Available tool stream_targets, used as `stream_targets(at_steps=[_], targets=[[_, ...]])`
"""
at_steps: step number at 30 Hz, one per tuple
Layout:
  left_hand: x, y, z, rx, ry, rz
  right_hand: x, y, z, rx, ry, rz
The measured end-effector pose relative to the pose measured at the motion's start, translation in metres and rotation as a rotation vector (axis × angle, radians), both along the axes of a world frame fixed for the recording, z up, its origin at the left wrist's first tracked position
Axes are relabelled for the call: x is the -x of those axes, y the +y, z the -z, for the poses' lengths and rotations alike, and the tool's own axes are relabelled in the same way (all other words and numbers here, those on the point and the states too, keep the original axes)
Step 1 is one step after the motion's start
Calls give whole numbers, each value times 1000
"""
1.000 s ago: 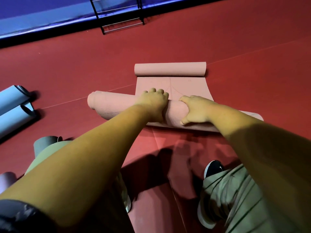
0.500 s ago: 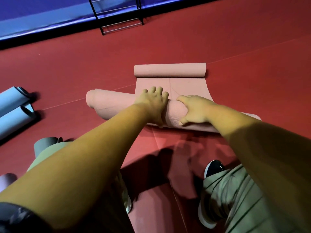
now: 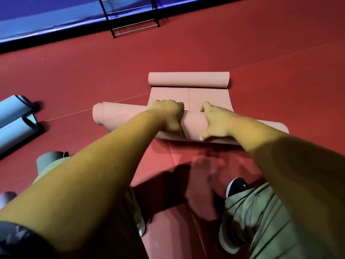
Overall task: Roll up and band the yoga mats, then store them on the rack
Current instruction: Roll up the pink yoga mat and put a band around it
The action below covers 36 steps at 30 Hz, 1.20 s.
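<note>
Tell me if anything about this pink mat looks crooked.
Yes. The pink roll gripped by the left hand and right hand lies slanted to the flat strip, its left end jutting far past the strip's edge. The far end is curled up too.

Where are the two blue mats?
In the head view the blue mats lie side by side on the red floor at the far left edge, left of the pink mat and beyond the grey-green roll.

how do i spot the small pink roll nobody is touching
On the red floor, find the thick pink roll under the left hand and right hand. A flat pink strip runs away from it; the small roll lies at its far end, thinner and untouched.
</note>
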<state>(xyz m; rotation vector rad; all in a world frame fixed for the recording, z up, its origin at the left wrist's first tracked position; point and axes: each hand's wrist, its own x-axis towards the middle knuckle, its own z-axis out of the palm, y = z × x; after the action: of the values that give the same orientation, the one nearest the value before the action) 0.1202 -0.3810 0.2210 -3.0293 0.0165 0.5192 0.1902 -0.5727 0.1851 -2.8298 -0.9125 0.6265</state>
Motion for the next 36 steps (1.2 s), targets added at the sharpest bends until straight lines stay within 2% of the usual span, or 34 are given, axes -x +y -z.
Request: stream_targets(at_steps=[6, 14, 19, 22, 31, 33, 36], targets=[[7, -8, 6, -257, -38, 100, -1, 1, -4, -47, 23, 12], [3, 1, 3, 1, -89, 6, 1, -1, -6, -21, 49, -16], [0, 3, -4, 82, 28, -70, 7, 1, -3, 28, -25, -57], [0, 6, -6, 71, 58, -68, 7, 4, -4, 1, -40, -55], [9, -13, 12, -265, -54, 138, 0, 3, -6, -30, 1, -28], [9, -14, 16, -253, -51, 117, 2, 4, -7, -19, 5, -27], [5, -11, 17, -136, -60, 72, 4, 5, -10, -7, 6, -24]])
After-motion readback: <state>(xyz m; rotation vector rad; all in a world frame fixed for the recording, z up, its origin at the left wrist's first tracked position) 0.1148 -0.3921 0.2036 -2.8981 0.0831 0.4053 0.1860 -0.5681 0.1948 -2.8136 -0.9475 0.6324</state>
